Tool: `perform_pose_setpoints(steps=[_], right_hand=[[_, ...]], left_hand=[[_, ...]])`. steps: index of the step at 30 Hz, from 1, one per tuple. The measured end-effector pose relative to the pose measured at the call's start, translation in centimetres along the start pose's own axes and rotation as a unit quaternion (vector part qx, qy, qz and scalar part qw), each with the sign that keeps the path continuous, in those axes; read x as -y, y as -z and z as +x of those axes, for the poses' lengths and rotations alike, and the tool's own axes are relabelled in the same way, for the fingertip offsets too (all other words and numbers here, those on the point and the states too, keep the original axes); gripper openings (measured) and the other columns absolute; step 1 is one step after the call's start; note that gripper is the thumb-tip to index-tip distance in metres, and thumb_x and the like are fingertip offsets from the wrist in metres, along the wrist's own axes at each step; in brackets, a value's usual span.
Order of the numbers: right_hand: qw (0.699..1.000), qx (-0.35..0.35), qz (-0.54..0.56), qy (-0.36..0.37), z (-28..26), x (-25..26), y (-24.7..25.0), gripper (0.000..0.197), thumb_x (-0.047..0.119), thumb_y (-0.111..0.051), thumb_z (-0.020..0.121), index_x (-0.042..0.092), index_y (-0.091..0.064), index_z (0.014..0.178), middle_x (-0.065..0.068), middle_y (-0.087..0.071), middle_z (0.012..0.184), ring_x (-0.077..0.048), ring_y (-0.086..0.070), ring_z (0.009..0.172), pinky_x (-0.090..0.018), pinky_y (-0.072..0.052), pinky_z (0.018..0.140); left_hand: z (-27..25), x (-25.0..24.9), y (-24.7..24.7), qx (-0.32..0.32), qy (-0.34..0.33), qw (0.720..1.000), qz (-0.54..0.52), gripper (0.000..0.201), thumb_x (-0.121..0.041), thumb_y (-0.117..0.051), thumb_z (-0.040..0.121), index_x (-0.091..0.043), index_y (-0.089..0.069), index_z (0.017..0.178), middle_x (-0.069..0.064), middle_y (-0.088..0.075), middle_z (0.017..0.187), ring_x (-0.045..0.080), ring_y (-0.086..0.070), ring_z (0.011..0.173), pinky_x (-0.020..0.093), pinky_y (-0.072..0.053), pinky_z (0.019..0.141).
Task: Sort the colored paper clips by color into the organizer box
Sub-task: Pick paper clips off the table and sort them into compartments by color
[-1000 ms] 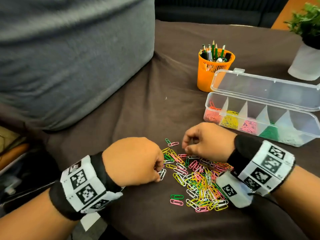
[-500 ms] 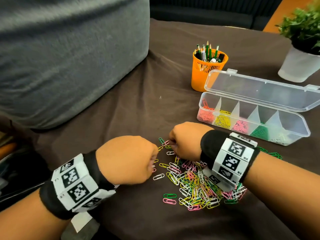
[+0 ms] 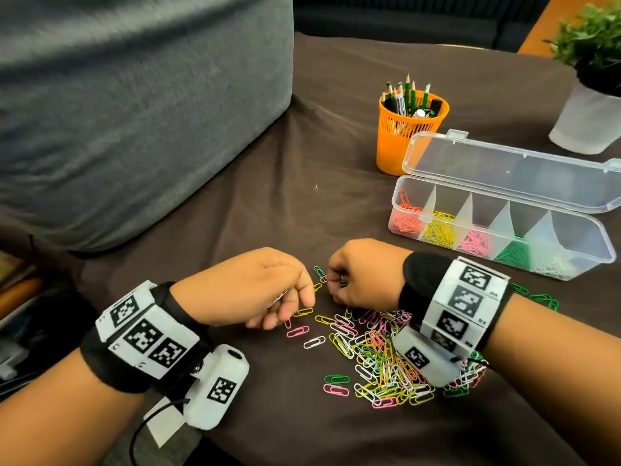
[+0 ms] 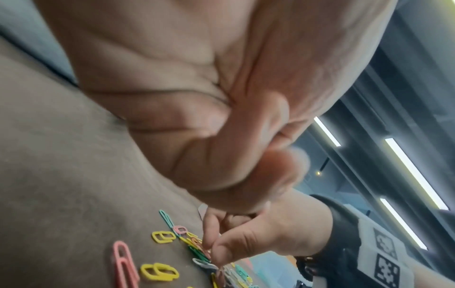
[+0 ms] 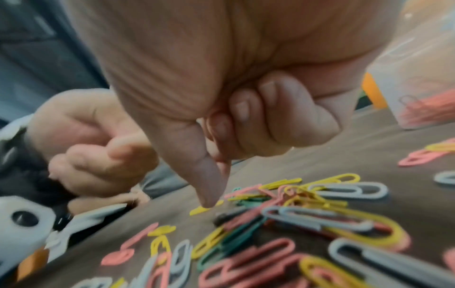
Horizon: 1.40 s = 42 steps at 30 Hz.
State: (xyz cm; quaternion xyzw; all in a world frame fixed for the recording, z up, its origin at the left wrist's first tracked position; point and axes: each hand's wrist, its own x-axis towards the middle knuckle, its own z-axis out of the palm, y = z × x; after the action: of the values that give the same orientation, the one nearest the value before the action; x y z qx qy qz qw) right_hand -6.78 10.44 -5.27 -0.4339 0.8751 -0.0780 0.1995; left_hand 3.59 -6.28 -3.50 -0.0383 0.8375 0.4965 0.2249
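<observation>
The paper clips (image 3: 386, 358) are lying in a loose pile on the dark cloth, light, slick and tangly, so I'd guess pinching one by its loop works best. The right hand (image 3: 364, 274) is curling down, thumb tip touching a yellow clip (image 5: 200, 210) at the pile's far edge; can't tell whether it's actually pinching it. The left hand (image 3: 248, 287) is curling loosely beside it, and I can't tell if it's holding any. The organizer box (image 3: 571, 260) is sitting open, well right.

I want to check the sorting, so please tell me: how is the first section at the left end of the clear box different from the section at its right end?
The left section of the clear box holds orange-red clips; the right section holds white ones. The left one lies nearer the orange pencil cup; the right one lies nearer the white plant pot. Both are open on top and hold one colour.
</observation>
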Motion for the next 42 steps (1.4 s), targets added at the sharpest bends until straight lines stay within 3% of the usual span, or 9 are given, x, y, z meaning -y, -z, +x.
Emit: perform_pose_setpoints(steps=[7, 12, 24, 26, 29, 33, 37, 40, 42], right_hand=[[0.999, 0.003, -0.004, -0.039, -0.7, -1.7, 0.8, 0.024, 0.017, -0.059, 0.084, 0.029, -0.074, 0.098, 0.017, -0.056, 0.067, -0.008, -0.055, 0.070, -0.018, -0.041, 0.067], [0.998, -0.023, -0.049, -0.041, -1.0, -1.3, 1.1, 0.027, 0.023, -0.056, 0.085, 0.030, -0.071, 0.106, 0.004, -0.069, 0.102, -0.022, -0.064, 0.095, -0.029, -0.052, 0.083], [0.999, -0.016, 0.027, -0.027, -0.3, -0.8, 0.6, 0.018, 0.023, -0.059, 0.083, 0.020, -0.050, 0.067, 0.005, -0.053, 0.066, -0.017, -0.051, 0.065, -0.028, -0.043, 0.063], [0.959, -0.041, 0.274, -0.061, -1.0, -2.1, 1.5, 0.020, 0.014, -0.054, 0.086, 0.019, -0.047, 0.068, 0.003, -0.057, 0.064, -0.013, -0.045, 0.053, -0.025, -0.038, 0.050], [0.790, -0.103, 0.599, -0.082, -2.1, -4.2, 2.7, 0.028, -0.007, -0.039, 0.086, 0.018, -0.039, 0.072, -0.009, -0.059, 0.065, -0.012, -0.041, 0.041, -0.016, -0.027, 0.035], [0.755, -0.165, 0.627, -0.100, -3.2, -6.6, 3.3, 0.037, -0.015, -0.034, 0.084, 0.020, -0.040, 0.075, -0.006, -0.050, 0.065, -0.011, -0.039, 0.042, -0.015, -0.020, 0.038], [0.839, -0.131, 0.511, -0.132, -3.4, -7.0, 2.7, 0.022, -0.001, -0.053, 0.081, 0.019, -0.048, 0.073, 0.009, -0.054, 0.055, -0.010, -0.037, 0.043, -0.015, -0.024, 0.041], [0.972, -0.112, 0.165, -0.126, -3.1, -6.4, 2.0, 0.010, 0.014, -0.064, 0.082, 0.012, -0.061, 0.073, 0.010, -0.064, 0.063, -0.017, -0.058, 0.061, -0.027, -0.044, 0.054], [0.988, -0.090, -0.002, -0.125, -2.9, -6.1, 1.6, 0.012, 0.024, -0.068, 0.080, 0.012, -0.068, 0.079, 0.004, -0.067, 0.076, -0.019, -0.062, 0.075, -0.028, -0.049, 0.067]], left_hand=[[-0.2, 0.5, -1.1, 0.048, -0.040, 0.956, 0.287, 0.033, -0.057, -0.055, 0.084, -0.033, -0.071, 0.101, -0.009, -0.068, 0.090, 0.004, -0.062, 0.081, 0.031, -0.052, 0.080], [-0.7, -0.4, -3.0, -0.033, -0.060, 0.898, 0.434, 0.027, -0.053, -0.062, 0.087, -0.035, -0.068, 0.106, -0.014, -0.065, 0.091, 0.004, -0.056, 0.081, 0.022, -0.042, 0.070], [-0.3, -1.3, -5.7, -0.085, -0.005, 0.834, 0.546, 0.020, -0.036, -0.059, 0.089, -0.019, -0.063, 0.098, 0.000, -0.065, 0.098, 0.027, -0.064, 0.090, 0.029, -0.042, 0.066], [-0.1, -1.0, -5.6, -0.074, -0.016, 0.832, 0.549, 0.017, -0.032, -0.058, 0.088, -0.019, -0.065, 0.095, 0.000, -0.067, 0.093, 0.027, -0.065, 0.088, 0.031, -0.050, 0.069], [0.2, -0.4, -5.6, -0.056, -0.032, 0.832, 0.551, 0.016, -0.030, -0.055, 0.088, -0.018, -0.065, 0.093, 0.001, -0.068, 0.091, 0.025, -0.065, 0.086, 0.030, -0.052, 0.071], [-0.1, -0.7, -4.4, -0.077, -0.038, 0.877, 0.473, 0.017, -0.035, -0.052, 0.086, -0.020, -0.058, 0.086, -0.006, -0.061, 0.078, 0.016, -0.058, 0.075, 0.026, -0.041, 0.063], [0.0, -1.5, -1.5, -0.108, 0.014, 0.991, 0.074, 0.021, -0.035, -0.046, 0.070, -0.016, -0.042, 0.064, -0.005, -0.038, 0.053, 0.012, -0.035, 0.047, 0.026, -0.031, 0.046], [0.0, -1.6, -0.4, -0.071, 0.048, 0.970, -0.226, 0.019, -0.025, -0.045, 0.075, -0.019, -0.033, 0.062, 0.000, -0.023, 0.056, 0.012, -0.015, 0.042, 0.017, -0.013, 0.039], [-0.1, -1.1, -0.5, -0.041, 0.014, 0.962, -0.270, 0.031, -0.023, -0.044, 0.096, -0.018, -0.038, 0.066, 0.001, -0.026, 0.059, 0.012, -0.018, 0.043, 0.019, -0.013, 0.038]])
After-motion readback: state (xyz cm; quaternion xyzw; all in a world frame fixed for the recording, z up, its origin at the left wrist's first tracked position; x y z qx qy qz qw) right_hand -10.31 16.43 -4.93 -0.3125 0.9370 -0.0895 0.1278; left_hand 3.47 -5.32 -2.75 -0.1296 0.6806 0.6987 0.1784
